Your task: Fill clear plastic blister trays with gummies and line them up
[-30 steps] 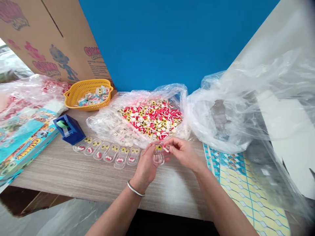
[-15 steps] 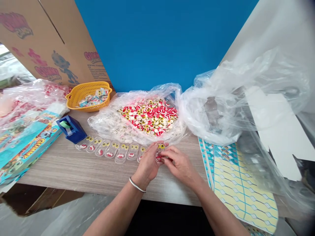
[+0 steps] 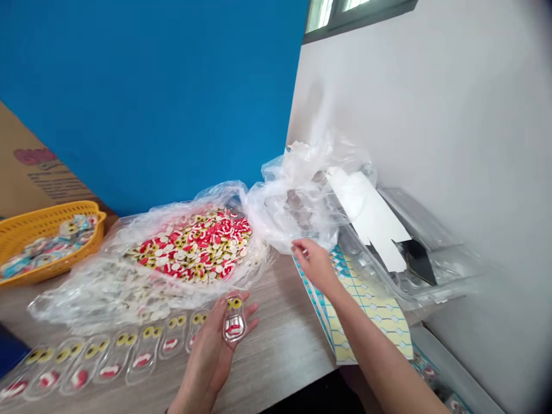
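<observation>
One clear rounded plastic tray on left hand, crinkled bag

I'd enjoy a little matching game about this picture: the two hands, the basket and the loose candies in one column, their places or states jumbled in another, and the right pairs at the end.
Things:
1. Left hand
2. Right hand
3. Perforated basket
4. Loose candies

Places and states:
A. Heaped in an open clear bag
B. Holding a small clear tray with two eye candies and a red-and-white candy in it
C. Yellow, at the left edge of the view
D. By the edge of a crumpled whitish bag

Right pairs: 1-B, 2-D, 3-C, 4-A.
</observation>
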`<state>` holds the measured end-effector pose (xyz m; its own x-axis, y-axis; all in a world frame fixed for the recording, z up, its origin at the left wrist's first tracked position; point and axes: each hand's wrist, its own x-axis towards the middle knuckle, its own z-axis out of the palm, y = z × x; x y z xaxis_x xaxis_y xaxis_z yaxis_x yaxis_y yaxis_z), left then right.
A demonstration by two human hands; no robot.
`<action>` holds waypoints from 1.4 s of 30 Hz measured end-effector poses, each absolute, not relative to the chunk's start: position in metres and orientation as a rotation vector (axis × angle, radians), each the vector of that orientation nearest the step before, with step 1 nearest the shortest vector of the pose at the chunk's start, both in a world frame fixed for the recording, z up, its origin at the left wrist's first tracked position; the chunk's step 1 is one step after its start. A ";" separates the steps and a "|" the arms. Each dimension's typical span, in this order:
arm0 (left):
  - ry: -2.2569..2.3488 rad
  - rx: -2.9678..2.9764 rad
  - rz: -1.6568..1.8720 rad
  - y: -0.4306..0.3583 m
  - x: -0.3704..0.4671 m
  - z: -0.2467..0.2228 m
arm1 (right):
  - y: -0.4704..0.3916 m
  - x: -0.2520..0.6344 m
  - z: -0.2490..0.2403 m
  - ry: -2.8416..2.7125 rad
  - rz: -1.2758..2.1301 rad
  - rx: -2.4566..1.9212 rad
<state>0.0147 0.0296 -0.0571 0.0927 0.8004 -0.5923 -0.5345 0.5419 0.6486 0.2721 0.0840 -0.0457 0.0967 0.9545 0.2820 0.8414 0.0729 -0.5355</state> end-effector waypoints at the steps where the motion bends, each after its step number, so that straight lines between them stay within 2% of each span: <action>1: 1.101 0.300 1.011 0.029 0.014 -0.058 | 0.099 0.290 -0.045 -1.722 0.139 -1.995; 5: 1.146 0.285 0.992 0.027 0.018 -0.060 | 0.151 0.334 -0.048 -1.681 -0.023 -2.354; 12: 1.180 0.281 0.978 0.027 0.023 -0.059 | 0.184 0.338 -0.064 -1.651 -0.133 -2.465; 18: 1.133 0.272 0.940 0.026 0.022 -0.061 | 0.163 0.344 -0.045 -1.580 -0.204 -2.426; 22: 1.001 0.251 0.868 0.023 0.027 -0.058 | 0.107 0.310 -0.034 -1.730 -0.242 -1.847; 27: 0.811 0.217 0.788 0.018 0.032 -0.058 | 0.024 0.243 -0.043 -2.236 -0.336 -0.984; 31: 0.799 0.192 0.821 0.011 0.032 -0.059 | -0.003 0.218 -0.053 -2.449 -0.428 -0.699; 34: 0.800 0.201 0.867 0.007 0.029 -0.060 | -0.006 0.217 -0.056 -2.517 -0.332 -0.737; 37: 0.812 0.274 0.913 0.003 0.027 -0.062 | -0.008 0.219 -0.059 -2.546 0.011 -0.868; 42: 0.816 0.343 0.934 -0.002 0.024 -0.062 | -0.011 0.213 -0.064 -2.137 0.439 -1.160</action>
